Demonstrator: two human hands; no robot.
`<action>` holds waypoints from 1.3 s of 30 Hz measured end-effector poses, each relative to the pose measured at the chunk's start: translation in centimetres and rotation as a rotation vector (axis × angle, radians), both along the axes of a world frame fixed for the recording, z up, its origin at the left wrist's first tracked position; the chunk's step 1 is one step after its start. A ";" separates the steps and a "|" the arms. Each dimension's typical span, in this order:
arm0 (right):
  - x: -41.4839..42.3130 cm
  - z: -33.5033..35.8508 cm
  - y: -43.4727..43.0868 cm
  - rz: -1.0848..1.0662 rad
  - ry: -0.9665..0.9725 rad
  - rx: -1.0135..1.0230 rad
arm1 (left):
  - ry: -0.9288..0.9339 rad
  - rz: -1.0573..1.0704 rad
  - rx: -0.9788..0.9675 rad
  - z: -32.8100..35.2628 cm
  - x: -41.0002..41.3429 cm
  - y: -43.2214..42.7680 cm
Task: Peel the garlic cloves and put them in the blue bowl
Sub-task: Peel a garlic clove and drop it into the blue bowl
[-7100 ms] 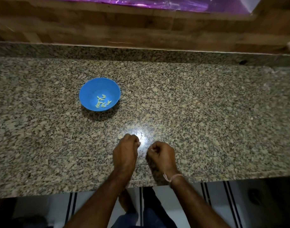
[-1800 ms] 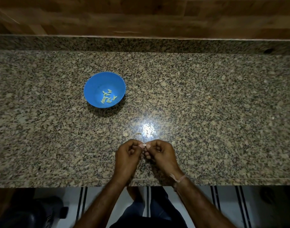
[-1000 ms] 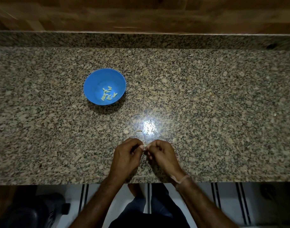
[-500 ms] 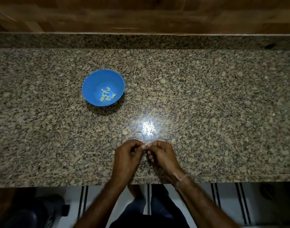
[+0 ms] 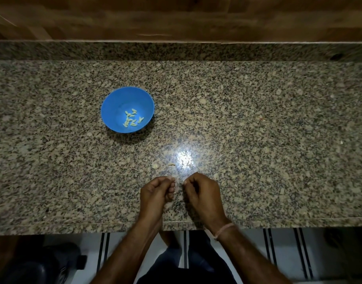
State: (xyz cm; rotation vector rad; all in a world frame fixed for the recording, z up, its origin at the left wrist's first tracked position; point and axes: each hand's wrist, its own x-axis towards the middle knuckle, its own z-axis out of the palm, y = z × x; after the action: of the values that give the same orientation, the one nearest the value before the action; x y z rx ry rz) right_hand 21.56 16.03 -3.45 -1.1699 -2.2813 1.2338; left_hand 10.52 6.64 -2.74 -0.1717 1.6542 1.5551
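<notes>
Garlic cloves (image 5: pixel 132 119), already peeled, lie in a loose heap at the bottom of the bowl (image 5: pixel 114 105). It stands on the counter (image 5: pixel 268 124), well beyond the hands and to their left.

The one being worked on is near the counter's front edge. The left hand (image 5: pixel 155 193) has its fingers curled in, thumb and forefinger nipping a pale speck. I take it for a clove (image 5: pixel 173 178), though it is too small to be sure. The right hand (image 5: pixel 203 194) sits just beside it, fingers equally curled, tips pinched and barely apart from the left's. Whether it has a shred of skin I cannot tell.

This looks like mid-peel. To do it well, I'd steady the clove with the left, catch the skin's edge with a right nail and draw it off lengthwise without squeezing. Then carry the clove over to the bowl, not flick it, and keep the skins out.

The cloves are tiny, pale yellow-green and pointed like seeds. The bowl is round, smooth and bright blue, probably plastic and light. The counter is polished speckled granite, glossy enough to throw a white glare (image 5: pixel 184 159). A papery scrap (image 5: pixel 155 166) and a thin sliver (image 5: pixel 172 164) beside the glare nearly vanish against the speckle.
</notes>
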 end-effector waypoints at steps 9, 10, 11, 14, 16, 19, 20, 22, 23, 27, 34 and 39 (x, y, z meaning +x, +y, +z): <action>-0.5 0.5 0.2 -0.068 0.174 -0.279 | 0.439 -0.286 -0.122 -0.3 0.5 -0.3; -0.7 0.5 0.4 -0.077 0.174 -0.311 | 0.474 -0.315 -0.129 -0.1 0.5 -0.3; -0.7 0.4 0.5 -0.079 0.166 -0.316 | 0.496 -0.335 -0.136 0.1 0.6 -0.2; -0.8 0.1 0.6 -0.103 0.142 -0.336 | 0.543 -0.366 -0.186 0.2 0.7 0.1; -0.8 0.0 0.7 -0.141 0.126 -0.358 | 0.579 -0.386 -0.242 0.0 0.6 0.3; -0.7 -0.3 0.8 -0.172 0.090 -0.365 | 0.663 -0.395 -0.309 0.1 0.3 0.2; -0.6 -0.3 0.9 -0.180 0.085 -0.363 | 0.693 -0.396 -0.327 0.0 0.2 0.1; -0.6 -0.2 1.0 -0.193 0.080 -0.350 | 0.732 -0.397 -0.338 -0.2 0.0 -0.1; -0.6 -0.1 1.1 -0.194 0.078 -0.345 | 0.761 -0.403 -0.335 -0.3 0.0 -0.2; -0.7 0.0 1.0 -0.185 0.065 -0.358 | 0.900 -0.418 -0.261 0.1 0.2 -0.4; -1.3 0.3 0.6 -0.169 0.074 -0.377 | 0.968 -0.495 -0.310 0.0 0.1 -0.2; -1.5 1.1 0.1 -0.138 0.099 -0.357 | 0.982 -0.508 -0.326 -0.2 -0.3 -0.5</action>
State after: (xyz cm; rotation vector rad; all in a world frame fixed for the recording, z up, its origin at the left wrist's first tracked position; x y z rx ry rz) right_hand 20.04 16.15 -2.36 -1.3236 -1.9243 1.6484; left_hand 10.23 6.17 -2.93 0.9143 2.4249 0.9855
